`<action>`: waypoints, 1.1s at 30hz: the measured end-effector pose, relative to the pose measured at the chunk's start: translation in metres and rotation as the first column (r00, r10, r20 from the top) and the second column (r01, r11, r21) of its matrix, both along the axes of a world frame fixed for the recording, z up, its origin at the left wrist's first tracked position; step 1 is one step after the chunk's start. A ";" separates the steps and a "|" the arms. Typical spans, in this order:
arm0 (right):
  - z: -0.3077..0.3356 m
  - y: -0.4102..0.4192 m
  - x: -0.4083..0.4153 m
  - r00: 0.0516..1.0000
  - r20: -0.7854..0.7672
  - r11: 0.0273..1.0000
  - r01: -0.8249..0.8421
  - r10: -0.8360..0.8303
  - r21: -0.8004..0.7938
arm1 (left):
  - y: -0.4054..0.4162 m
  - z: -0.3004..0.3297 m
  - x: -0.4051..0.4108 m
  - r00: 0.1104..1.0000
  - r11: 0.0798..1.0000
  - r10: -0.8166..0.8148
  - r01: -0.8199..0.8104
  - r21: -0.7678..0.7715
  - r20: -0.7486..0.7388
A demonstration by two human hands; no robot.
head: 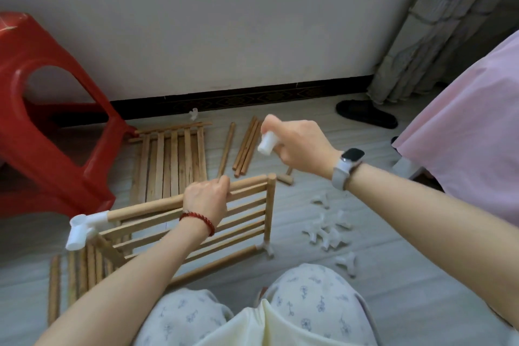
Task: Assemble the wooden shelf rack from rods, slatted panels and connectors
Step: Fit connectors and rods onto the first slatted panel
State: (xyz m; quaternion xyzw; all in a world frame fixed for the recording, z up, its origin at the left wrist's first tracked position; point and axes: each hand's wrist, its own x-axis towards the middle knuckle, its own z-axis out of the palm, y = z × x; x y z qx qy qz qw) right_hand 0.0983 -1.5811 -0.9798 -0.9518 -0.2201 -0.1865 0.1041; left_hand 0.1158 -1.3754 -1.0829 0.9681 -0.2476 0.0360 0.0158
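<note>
A pale plank floor (379,284) carries everything. Beyond the left hand's (206,196) grip on the half-built rack (196,227) lie a flat slatted panel (171,160) and loose rods (247,146). Below the right hand (297,143) lie a small wooden mallet (286,177) and scattered white connectors (328,230).

A white connector (266,144) is held in the right hand (297,146); pale wooden rods (247,146) are seen beyond it, a red stool (42,121) far left of the left hand (206,199).
</note>
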 end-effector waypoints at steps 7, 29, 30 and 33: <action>-0.056 -0.019 -0.020 0.728 -0.549 0.838 0.538 -0.411 0.087 | 0.000 0.021 -0.002 1.000 0.996 -0.005 0.004 -0.084 -0.009; 0.008 0.028 0.002 0.856 -0.214 0.876 0.482 -0.470 0.006 | 0.020 0.065 -0.005 0.995 0.864 0.094 -0.063 -0.500 0.036; 0.015 0.030 0.004 0.854 -0.220 0.877 0.481 -0.471 -0.006 | 0.021 0.067 -0.004 0.995 0.844 0.098 -0.069 -0.532 0.026; 0.031 0.038 0.006 0.880 -0.228 0.907 0.418 -0.417 -0.049 | 0.026 0.075 -0.001 0.994 0.785 0.107 -0.097 -0.612 -0.020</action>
